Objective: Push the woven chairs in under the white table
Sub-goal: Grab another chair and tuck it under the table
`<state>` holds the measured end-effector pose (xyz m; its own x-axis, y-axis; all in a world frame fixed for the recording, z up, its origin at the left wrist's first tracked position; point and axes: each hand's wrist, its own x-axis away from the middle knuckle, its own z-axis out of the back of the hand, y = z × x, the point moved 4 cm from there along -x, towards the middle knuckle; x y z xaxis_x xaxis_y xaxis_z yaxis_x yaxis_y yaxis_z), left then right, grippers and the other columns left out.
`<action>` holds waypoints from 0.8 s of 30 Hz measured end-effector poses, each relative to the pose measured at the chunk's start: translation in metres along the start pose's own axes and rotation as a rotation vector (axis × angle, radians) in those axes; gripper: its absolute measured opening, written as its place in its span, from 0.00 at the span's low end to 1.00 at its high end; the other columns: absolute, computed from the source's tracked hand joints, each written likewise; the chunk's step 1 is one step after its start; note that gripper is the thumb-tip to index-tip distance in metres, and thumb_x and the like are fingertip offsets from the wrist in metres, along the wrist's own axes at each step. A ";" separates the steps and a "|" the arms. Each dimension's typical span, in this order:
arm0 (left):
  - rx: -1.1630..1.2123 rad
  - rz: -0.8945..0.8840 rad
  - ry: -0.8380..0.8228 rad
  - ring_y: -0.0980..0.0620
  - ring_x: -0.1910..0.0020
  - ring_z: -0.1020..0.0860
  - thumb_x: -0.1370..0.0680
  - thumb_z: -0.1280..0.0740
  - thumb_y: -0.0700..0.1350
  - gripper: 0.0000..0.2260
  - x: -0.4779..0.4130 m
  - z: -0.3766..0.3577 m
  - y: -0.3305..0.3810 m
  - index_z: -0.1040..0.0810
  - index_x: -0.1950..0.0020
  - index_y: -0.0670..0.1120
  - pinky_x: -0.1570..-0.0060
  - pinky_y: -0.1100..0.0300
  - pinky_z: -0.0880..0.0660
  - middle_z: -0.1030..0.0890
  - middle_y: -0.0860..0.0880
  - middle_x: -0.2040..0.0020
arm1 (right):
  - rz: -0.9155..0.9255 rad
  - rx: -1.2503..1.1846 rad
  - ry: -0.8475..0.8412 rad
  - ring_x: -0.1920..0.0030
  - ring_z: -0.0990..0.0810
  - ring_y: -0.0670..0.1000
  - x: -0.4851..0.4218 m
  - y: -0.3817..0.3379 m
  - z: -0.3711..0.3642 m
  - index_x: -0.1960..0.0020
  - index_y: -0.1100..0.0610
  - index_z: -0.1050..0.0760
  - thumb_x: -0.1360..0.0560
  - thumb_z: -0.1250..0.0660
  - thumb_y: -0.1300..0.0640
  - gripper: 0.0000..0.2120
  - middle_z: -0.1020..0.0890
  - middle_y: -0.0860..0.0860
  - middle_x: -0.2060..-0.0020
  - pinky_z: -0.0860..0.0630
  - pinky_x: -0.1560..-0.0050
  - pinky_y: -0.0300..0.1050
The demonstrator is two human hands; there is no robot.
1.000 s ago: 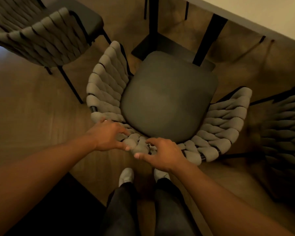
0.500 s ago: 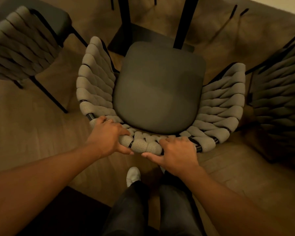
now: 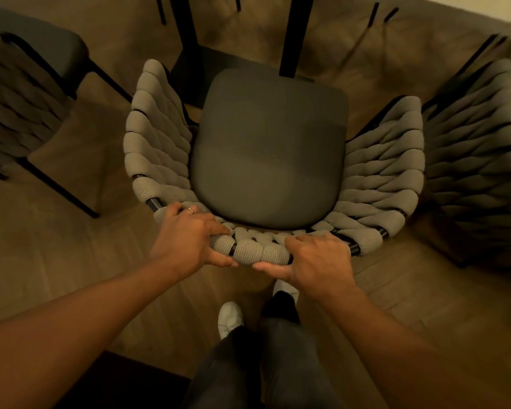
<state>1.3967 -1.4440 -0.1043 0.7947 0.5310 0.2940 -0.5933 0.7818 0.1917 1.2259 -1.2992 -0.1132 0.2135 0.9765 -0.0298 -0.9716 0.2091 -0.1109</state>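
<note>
Both hands grip the middle woven chair's [image 3: 266,149] backrest rim: left hand [image 3: 186,237] beside right hand [image 3: 316,261]; thumbs underneath.

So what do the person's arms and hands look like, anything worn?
The left arm and right arm are bare, no sleeves in view. The left hand has a thin metal ring on one finger; the right hand wears nothing. No gloves or watch.

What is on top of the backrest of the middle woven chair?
Both hands grip the top rim of the backrest: the left hand, wearing a ring, and the right hand, thumbs on the outer side. The weave beneath the palms is covered.
</note>
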 end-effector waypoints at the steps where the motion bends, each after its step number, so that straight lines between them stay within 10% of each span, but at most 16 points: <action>1: -0.007 0.004 0.000 0.51 0.48 0.24 0.41 0.48 0.79 0.36 -0.006 0.003 0.001 0.20 0.45 0.61 0.41 0.48 0.38 0.19 0.59 0.53 | -0.009 -0.001 0.015 0.75 0.28 0.52 -0.004 0.004 0.001 0.70 0.53 0.28 0.30 0.48 0.19 0.37 0.26 0.50 0.76 0.35 0.68 0.44; 12: 0.023 0.024 -0.059 0.52 0.40 0.28 0.39 0.37 0.76 0.32 -0.078 0.035 0.007 0.23 0.40 0.62 0.32 0.49 0.44 0.20 0.58 0.46 | -0.065 -0.031 0.043 0.76 0.28 0.52 -0.054 0.048 0.010 0.71 0.52 0.29 0.31 0.50 0.19 0.37 0.27 0.49 0.77 0.39 0.67 0.43; 19: 0.021 0.023 -0.133 0.53 0.40 0.28 0.45 0.52 0.83 0.42 -0.084 0.034 0.004 0.23 0.41 0.63 0.33 0.48 0.44 0.21 0.59 0.47 | -0.050 0.000 -0.030 0.71 0.24 0.52 -0.056 0.055 0.006 0.68 0.52 0.25 0.32 0.48 0.18 0.38 0.24 0.49 0.73 0.34 0.65 0.45; 24: 0.165 0.134 0.047 0.53 0.44 0.26 0.33 0.47 0.78 0.30 -0.094 0.062 -0.019 0.20 0.48 0.59 0.39 0.47 0.38 0.19 0.57 0.52 | -0.076 -0.018 -0.152 0.63 0.21 0.52 -0.059 0.054 0.008 0.61 0.51 0.21 0.32 0.51 0.16 0.40 0.20 0.48 0.67 0.29 0.59 0.48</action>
<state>1.3252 -1.5286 -0.0775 0.7105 0.6440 0.2837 -0.7035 0.6416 0.3055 1.1598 -1.3453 -0.1093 0.2671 0.9549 0.1301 -0.9510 0.2830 -0.1246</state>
